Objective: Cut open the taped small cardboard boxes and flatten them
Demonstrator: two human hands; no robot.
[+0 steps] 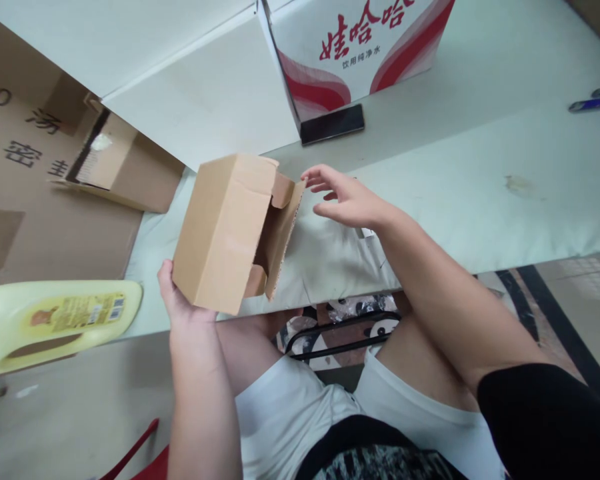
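A small brown cardboard box (215, 227) is tilted over the front edge of the table, its open end facing right with the flaps standing out. Beneath its lower left corner, my left hand (183, 297) grips it, the thumb up along the side and the other fingers hidden under the box. My right hand (345, 197) is at the open end, fingers apart and slightly curled. Its fingertips are at the edge of the large outer flap (287, 240); whether they touch it I cannot tell. The inside of the box is dark.
On the pale green tabletop (480, 180), a black phone (333, 125) lies against a white and red carton (360, 53). Another open cardboard box (130, 160) stands at left, near a yellow bottle (70, 320). Blue-handled scissors (595, 101) lie far right.
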